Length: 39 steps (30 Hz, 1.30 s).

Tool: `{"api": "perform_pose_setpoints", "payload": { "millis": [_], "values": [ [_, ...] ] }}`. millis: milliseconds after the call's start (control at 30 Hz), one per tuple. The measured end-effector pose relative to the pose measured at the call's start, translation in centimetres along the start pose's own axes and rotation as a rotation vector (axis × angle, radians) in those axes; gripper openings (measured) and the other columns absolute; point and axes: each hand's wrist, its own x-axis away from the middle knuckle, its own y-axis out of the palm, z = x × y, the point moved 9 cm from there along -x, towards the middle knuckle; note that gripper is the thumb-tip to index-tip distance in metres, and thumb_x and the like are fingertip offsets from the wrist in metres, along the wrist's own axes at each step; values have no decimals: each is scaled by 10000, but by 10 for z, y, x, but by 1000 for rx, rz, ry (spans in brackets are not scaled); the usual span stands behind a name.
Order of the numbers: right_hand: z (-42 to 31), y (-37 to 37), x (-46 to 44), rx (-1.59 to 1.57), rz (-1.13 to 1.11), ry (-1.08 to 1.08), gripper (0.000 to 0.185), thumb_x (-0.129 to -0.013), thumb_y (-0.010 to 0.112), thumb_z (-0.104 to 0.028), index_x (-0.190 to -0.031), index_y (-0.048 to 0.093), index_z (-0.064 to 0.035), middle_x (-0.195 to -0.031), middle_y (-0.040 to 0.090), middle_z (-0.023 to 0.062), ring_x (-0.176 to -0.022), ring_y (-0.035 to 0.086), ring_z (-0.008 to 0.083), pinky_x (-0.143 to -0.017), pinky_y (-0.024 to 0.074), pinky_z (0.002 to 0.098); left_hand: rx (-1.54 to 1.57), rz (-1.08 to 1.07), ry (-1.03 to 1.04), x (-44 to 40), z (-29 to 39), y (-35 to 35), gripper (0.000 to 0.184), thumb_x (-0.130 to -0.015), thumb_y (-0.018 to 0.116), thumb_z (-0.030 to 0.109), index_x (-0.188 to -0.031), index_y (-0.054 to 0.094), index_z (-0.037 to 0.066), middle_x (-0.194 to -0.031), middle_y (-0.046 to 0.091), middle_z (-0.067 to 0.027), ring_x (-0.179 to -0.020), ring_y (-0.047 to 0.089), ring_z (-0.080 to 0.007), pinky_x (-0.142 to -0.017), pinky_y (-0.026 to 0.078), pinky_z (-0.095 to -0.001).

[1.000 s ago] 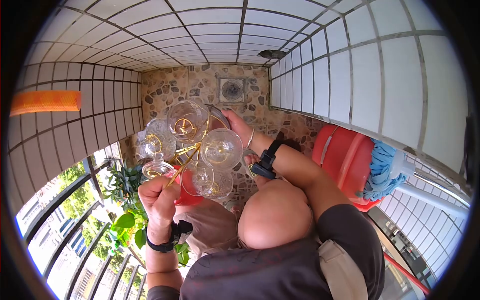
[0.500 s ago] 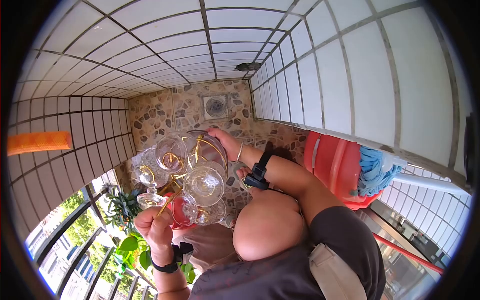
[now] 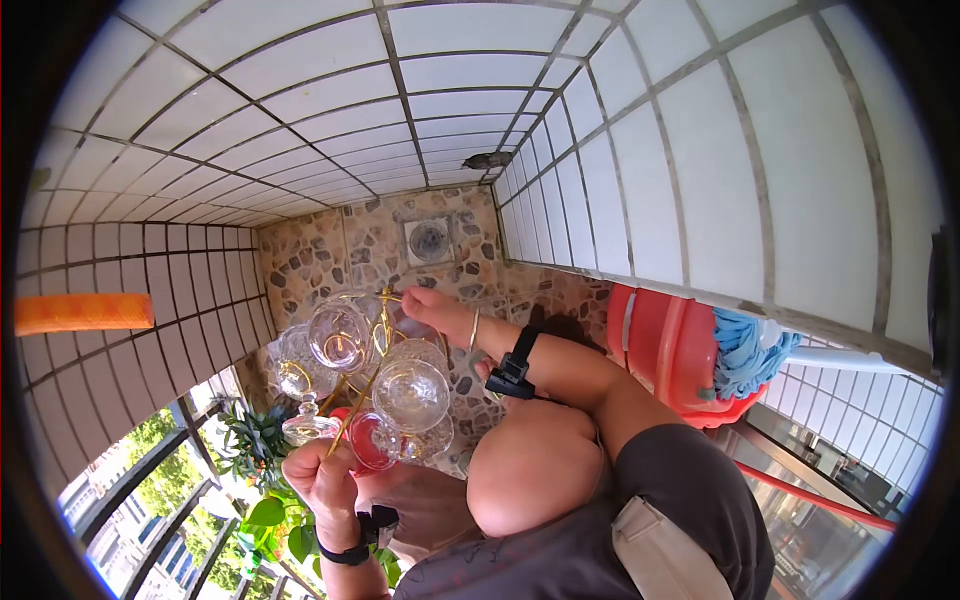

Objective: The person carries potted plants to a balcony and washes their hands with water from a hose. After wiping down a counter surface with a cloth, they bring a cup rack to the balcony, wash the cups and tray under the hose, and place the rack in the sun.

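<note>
A gold wire rack point(image 3: 362, 405) with several clear glass cups hangs between my two hands. My left hand point(image 3: 322, 478) is closed around the rod at its near end. At the far end, the fingers of my right hand point(image 3: 438, 312) are closed on the gold wire. One glass cup point(image 3: 410, 393) sits on the right side of the rack, and another glass cup point(image 3: 338, 337) on the far left side. A clear glass lid with a knob point(image 3: 308, 424) is beside my left hand. Lower down, a glass point(image 3: 375, 442) shows something red through it.
A floor drain point(image 3: 429, 241) lies in the pebble-patterned floor. At right stands a red bucket point(image 3: 660, 345) with a blue mop point(image 3: 745, 355). Potted plants point(image 3: 265, 515) and a black railing point(image 3: 165, 520) are at lower left. An orange bar point(image 3: 85, 313) juts from the left.
My right hand has moved slightly left and nearer to me, onto the rack's end wire. The round gold-rimmed plate-like piece beside it no longer shows. My left hand has lowered slightly.
</note>
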Motion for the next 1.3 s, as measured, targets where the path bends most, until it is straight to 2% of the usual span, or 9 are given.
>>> {"api": "perform_pose_setpoints", "payload": {
  "millis": [267,433,667,733,800,867,1000,1133,1300],
  "values": [
    [-9,18,-3,-79,-119,-1,363,-838,654,-285,-1073,554,-27,-916,585,-1,-788,572,76,-683,486,228,-145,-88,-15,-2,-3,6,252,-725,493,64,-492,403,28,-468,469,-38,-425,387,-85,-428,293,-246],
    [-5,29,7,-408,-335,154,783,-820,360,-682,-1268,446,-46,-1166,568,92,-1065,543,212,-933,409,385,-77,2,-30,-14,3,10,306,-762,441,42,-493,299,73,-456,336,6,-412,275,-64,-409,204,-239],
    [37,19,11,-401,-441,354,824,-805,371,-700,-1272,440,-24,-1270,492,106,-1164,465,229,-968,369,380,70,67,-101,-26,0,4,277,-761,445,20,-500,353,37,-456,376,-14,-423,333,-81,-429,265,-234],
    [56,-19,-12,-352,-165,399,759,-837,377,-666,-1211,494,-16,-1200,549,86,-1056,541,234,-888,428,370,130,62,-82,-28,-1,4,281,-766,439,24,-504,340,41,-458,361,-12,-421,316,-84,-430,267,-235],
    [40,-74,-17,296,220,247,538,-875,498,-496,-1062,586,1,-1057,620,109,-888,603,221,-758,478,351,151,61,-79,-28,0,1,283,-767,443,25,-505,338,44,-460,356,-9,-422,310,-84,-432,268,-236],
    [-27,-91,-1,983,411,-362,291,-826,588,-261,-901,627,18,-894,652,144,-748,628,246,-651,494,357,176,101,-80,-28,5,-3,279,-769,447,23,-512,341,47,-464,343,-1,-426,290,-80,-429,254,-237],
    [-43,-116,52,1741,312,381,223,-750,579,-106,-932,663,-8,-943,648,185,-890,625,332,-755,508,364,182,141,-68,-28,16,-16,293,-790,486,27,-528,357,49,-472,350,8,-434,282,-66,-424,222,-235],
    [-24,-145,103,1829,333,899,290,-782,604,-136,-1060,645,-65,-1154,598,127,-1076,574,259,-798,506,374,148,118,-45,-31,26,-25,296,-803,500,30,-537,374,54,-482,371,11,-438,281,-58,-422,212,-238],
    [25,-182,124,1778,526,777,259,-806,549,-99,-1040,654,-65,-1097,625,126,-1003,610,282,-783,513,384,35,104,-85,-29,37,-29,325,-813,471,36,-526,330,87,-471,320,16,-420,270,-76,-422,251,-239]
  ]
}}
